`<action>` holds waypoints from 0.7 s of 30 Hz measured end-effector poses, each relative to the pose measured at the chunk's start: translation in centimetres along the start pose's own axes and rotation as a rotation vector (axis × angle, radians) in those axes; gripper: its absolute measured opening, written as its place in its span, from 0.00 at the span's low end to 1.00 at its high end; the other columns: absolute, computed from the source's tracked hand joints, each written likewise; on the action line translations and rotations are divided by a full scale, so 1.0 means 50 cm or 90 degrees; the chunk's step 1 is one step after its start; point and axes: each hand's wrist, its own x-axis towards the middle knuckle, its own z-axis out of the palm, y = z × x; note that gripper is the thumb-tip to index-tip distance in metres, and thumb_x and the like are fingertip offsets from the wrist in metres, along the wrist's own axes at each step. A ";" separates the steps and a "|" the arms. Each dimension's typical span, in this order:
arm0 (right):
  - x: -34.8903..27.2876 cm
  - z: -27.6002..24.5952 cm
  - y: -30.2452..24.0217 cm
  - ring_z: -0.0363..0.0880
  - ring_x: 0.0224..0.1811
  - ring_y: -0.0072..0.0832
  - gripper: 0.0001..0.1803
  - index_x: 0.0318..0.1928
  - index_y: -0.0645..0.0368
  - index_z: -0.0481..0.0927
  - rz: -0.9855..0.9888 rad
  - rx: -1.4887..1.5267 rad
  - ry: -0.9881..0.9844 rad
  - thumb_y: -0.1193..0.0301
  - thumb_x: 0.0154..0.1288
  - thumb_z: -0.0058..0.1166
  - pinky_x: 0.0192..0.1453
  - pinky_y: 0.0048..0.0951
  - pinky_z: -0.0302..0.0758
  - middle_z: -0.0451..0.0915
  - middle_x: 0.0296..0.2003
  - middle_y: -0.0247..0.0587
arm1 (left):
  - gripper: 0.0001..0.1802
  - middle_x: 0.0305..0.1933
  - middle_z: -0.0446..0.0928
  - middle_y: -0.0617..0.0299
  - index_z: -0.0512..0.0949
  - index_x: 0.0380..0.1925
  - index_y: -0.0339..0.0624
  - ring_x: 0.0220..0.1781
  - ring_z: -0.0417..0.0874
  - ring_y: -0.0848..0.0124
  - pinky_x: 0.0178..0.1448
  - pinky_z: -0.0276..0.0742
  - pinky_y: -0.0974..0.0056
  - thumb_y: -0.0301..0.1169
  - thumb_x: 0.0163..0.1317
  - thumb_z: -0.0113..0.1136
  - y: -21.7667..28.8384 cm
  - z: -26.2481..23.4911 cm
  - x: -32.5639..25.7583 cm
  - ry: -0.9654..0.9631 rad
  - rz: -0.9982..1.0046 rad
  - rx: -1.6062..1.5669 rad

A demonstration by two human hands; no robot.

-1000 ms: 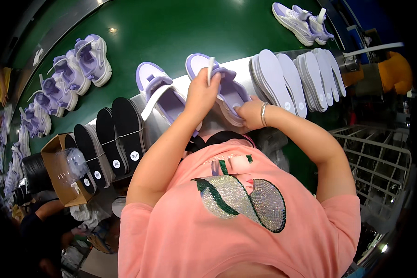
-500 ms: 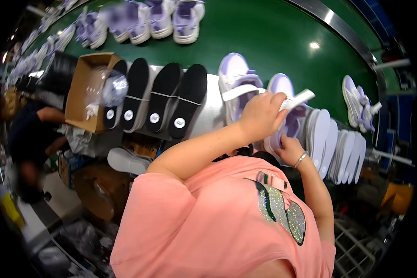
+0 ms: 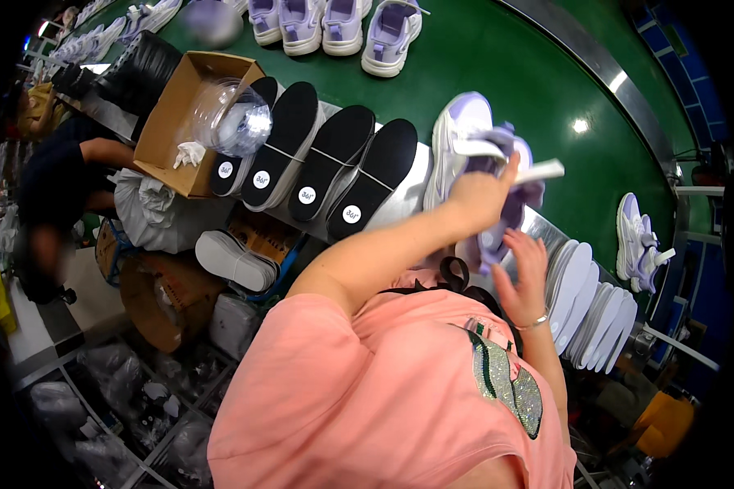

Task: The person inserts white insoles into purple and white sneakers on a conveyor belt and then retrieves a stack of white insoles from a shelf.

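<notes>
My left hand point(image 3: 479, 200) is closed on a lavender-and-white sneaker point(image 3: 512, 216), which is partly hidden by the hand and smeared by motion. A white strip point(image 3: 541, 171) sticks out from this sneaker beyond my fingers. Beside the sneaker's heel, my right hand point(image 3: 526, 273) has its fingers spread and holds nothing. Left of the held sneaker stands a second sneaker point(image 3: 457, 122) of the same kind, its toe pointing away from me. White insoles point(image 3: 567, 277) lie in bundles just right of my right hand.
Black insoles point(image 3: 351, 151) tied in stacks lie to the left, beside an open cardboard box point(image 3: 159, 147) with clear plastic in it. More sneakers point(image 3: 391, 37) stand along the far side of the green table point(image 3: 563, 90). Another pair point(image 3: 636, 244) sits at right. A person point(image 3: 53, 179) bends at far left.
My right hand has come off the sneaker's heel area and opened. My left hand has stayed with the sneaker, which has tilted. The view has shifted, moving most things in the picture.
</notes>
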 end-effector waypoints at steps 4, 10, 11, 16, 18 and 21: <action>-0.018 -0.038 0.036 0.65 0.52 0.43 0.17 0.45 0.63 0.71 0.072 0.083 0.081 0.71 0.53 0.51 0.56 0.37 0.61 0.71 0.47 0.48 | 0.42 0.28 0.76 0.46 0.42 0.63 0.42 0.29 0.78 0.54 0.34 0.72 0.53 0.26 0.47 0.48 -0.029 -0.078 0.143 0.070 -0.011 0.034; -0.070 -0.051 0.159 0.67 0.49 0.42 0.16 0.43 0.61 0.72 0.153 0.041 0.115 0.71 0.53 0.51 0.54 0.35 0.64 0.72 0.44 0.47 | 0.26 0.45 0.73 0.50 0.60 0.56 0.46 0.44 0.74 0.52 0.44 0.70 0.53 0.30 0.55 0.49 -0.024 -0.146 0.227 0.263 -0.009 0.094; -0.073 -0.062 0.183 0.67 0.48 0.42 0.15 0.43 0.61 0.72 0.174 0.059 0.125 0.70 0.54 0.51 0.53 0.35 0.64 0.72 0.44 0.48 | 0.24 0.44 0.72 0.49 0.64 0.54 0.43 0.46 0.73 0.54 0.47 0.70 0.56 0.28 0.54 0.49 -0.044 -0.104 0.214 0.400 0.152 0.030; -0.101 -0.167 0.402 0.70 0.46 0.42 0.15 0.41 0.61 0.74 0.313 -0.070 0.245 0.67 0.53 0.50 0.50 0.35 0.67 0.75 0.39 0.49 | 0.21 0.46 0.70 0.50 0.66 0.49 0.37 0.49 0.69 0.54 0.51 0.64 0.57 0.28 0.53 0.52 -0.081 0.084 0.080 0.175 0.160 0.000; -0.134 -0.216 0.504 0.72 0.44 0.43 0.14 0.39 0.62 0.75 0.441 -0.081 0.313 0.67 0.53 0.50 0.49 0.35 0.68 0.75 0.39 0.50 | 0.21 0.47 0.69 0.51 0.67 0.47 0.38 0.51 0.67 0.55 0.53 0.61 0.56 0.29 0.51 0.53 -0.102 0.134 0.039 0.125 0.189 0.037; -0.213 -0.297 0.647 0.73 0.44 0.43 0.14 0.36 0.61 0.77 0.606 -0.240 0.336 0.66 0.52 0.49 0.48 0.37 0.70 0.75 0.40 0.52 | 0.21 0.49 0.67 0.53 0.67 0.46 0.39 0.53 0.65 0.57 0.55 0.57 0.55 0.30 0.50 0.54 -0.107 0.169 0.024 0.091 0.214 0.103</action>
